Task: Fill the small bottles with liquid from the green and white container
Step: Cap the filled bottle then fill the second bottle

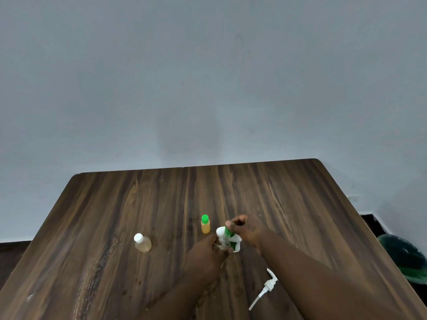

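Observation:
My left hand [209,252] grips a small clear bottle [223,245] near the table's middle. It is tilted and has a green cap [227,231]. My right hand [243,228] comes from the right, and its thumb and fingers pinch the top of that cap. Right behind the bottle is the green and white container [236,244], mostly hidden by both hands. Its white pump head [268,285] lies loose on the table on the near right. A small bottle of orange liquid with a green cap [205,224] stands just to the left. A white-capped bottle of pale yellow liquid [142,243] stands farther left.
The dark wooden table [115,204] ends at a pale wall along its far edge. A green object [406,257] sits on the floor past the table's right edge.

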The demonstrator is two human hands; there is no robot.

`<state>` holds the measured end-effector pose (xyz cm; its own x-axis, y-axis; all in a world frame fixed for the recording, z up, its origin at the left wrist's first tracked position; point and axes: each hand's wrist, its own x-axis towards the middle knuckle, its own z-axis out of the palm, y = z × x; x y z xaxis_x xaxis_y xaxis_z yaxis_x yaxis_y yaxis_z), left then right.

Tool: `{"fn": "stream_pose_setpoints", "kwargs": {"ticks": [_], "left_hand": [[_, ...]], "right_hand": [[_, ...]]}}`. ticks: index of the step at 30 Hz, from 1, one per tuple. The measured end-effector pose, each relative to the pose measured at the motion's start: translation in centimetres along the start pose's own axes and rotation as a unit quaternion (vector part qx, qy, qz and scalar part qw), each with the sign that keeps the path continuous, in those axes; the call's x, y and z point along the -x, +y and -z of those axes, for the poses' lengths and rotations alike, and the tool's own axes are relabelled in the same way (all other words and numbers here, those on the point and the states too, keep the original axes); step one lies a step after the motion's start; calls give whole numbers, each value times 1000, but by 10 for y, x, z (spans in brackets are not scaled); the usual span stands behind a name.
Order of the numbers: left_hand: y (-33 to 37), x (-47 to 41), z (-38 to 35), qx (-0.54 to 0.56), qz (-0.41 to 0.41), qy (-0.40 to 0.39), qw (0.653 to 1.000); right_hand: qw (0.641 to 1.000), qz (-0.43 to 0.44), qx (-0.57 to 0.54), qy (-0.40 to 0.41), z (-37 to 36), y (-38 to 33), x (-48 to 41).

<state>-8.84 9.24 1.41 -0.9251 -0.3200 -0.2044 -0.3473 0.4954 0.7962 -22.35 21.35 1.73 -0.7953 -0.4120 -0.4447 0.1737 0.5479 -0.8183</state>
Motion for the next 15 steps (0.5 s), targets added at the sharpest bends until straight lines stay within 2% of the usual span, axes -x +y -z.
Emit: {"fn": "stream_pose_setpoints", "kwargs": {"ticks": [10, 15], "left_hand": [[-5, -2, -3, 1, 9, 15, 1000], [-5, -5, -3, -11, 2, 16, 1000]], "right_hand": [[999, -9, 37, -8, 0, -10, 0], [1000, -11, -5, -12, 4, -4, 2]]}}
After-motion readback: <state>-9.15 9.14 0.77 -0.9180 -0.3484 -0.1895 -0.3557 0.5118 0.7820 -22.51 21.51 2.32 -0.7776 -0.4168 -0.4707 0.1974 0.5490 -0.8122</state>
